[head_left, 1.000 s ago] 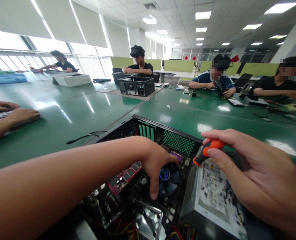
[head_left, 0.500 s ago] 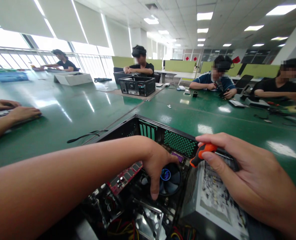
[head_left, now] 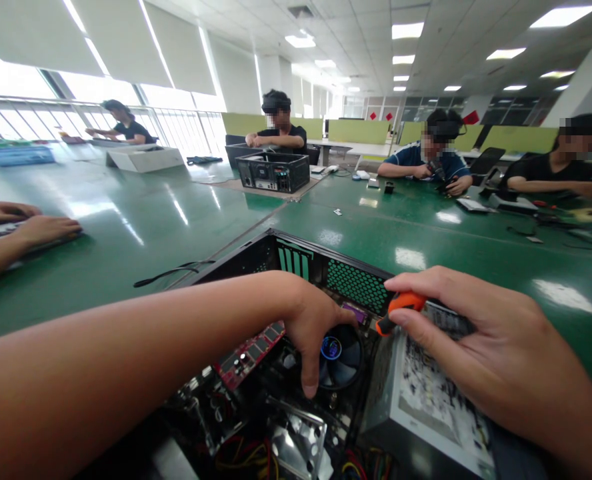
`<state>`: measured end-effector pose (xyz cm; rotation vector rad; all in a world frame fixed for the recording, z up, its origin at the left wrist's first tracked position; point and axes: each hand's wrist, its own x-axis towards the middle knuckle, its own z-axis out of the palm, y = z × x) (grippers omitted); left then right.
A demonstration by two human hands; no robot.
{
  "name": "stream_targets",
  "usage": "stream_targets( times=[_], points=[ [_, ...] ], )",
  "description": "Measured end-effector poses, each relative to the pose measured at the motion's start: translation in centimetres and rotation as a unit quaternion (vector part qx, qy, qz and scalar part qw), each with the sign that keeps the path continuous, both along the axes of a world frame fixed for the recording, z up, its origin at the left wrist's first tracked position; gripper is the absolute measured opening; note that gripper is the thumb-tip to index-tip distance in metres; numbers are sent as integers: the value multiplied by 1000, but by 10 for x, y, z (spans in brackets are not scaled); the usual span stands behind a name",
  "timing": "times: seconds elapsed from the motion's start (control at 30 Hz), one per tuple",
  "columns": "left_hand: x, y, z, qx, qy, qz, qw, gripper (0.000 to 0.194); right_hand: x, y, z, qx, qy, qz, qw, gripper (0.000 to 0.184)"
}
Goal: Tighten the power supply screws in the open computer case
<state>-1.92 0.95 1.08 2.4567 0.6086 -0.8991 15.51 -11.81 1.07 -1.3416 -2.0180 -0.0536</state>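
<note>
My left hand (head_left: 316, 330) reaches over the open computer case (head_left: 321, 257) and grips the round black cooling fan (head_left: 343, 370), thumb on the near side; its other fingers are partly hidden. Between the thumb and fingers of my right hand (head_left: 481, 333) is a screwdriver (head_left: 401, 309) with an orange and black handle. Its shaft and tip cannot be made out. That hand is above the power supply (head_left: 426, 400), a grey metal box with a worn label. A red circuit board (head_left: 249, 357) stands left of the fan, partly behind my left forearm.
Coloured cables (head_left: 246, 460) and a shiny metal bracket (head_left: 299, 443) lie at the near side of the case. A black cable (head_left: 166, 272) rests on the green table (head_left: 216, 230). A co-worker's hands (head_left: 51, 230) are at the left; other people sit across, one behind another computer case (head_left: 273, 172).
My right hand has shifted slightly left with the screwdriver, whose handle is angled a little differently. My left hand stays on the fan.
</note>
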Motion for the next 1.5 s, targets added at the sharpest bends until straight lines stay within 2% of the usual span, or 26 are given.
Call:
stream_targets(
  times=[0.23, 0.47, 1.0, 1.27, 1.5],
  points=[
    [0, 0, -2, 3, -3, -2, 1000, 117, -1, 1, 1, 10, 1, -8, 1000, 23],
    [0, 1, 0, -8, -9, -2, 1000, 111, 2, 2, -3, 0, -25, -15, 1000, 42],
    [0, 1, 0, -3, -8, 0, 1000, 114, -1, 3, -2, -5, -7, -12, 1000, 37],
    [-1, 1, -1, -1, -5, -10, 1000, 116, -1, 3, 0, 2, 12, -26, 1000, 29],
    [0, 0, 1, 4, 0, -9, 1000, 114, 0, 2, 1, 13, -9, -15, 1000, 28]
  ],
)
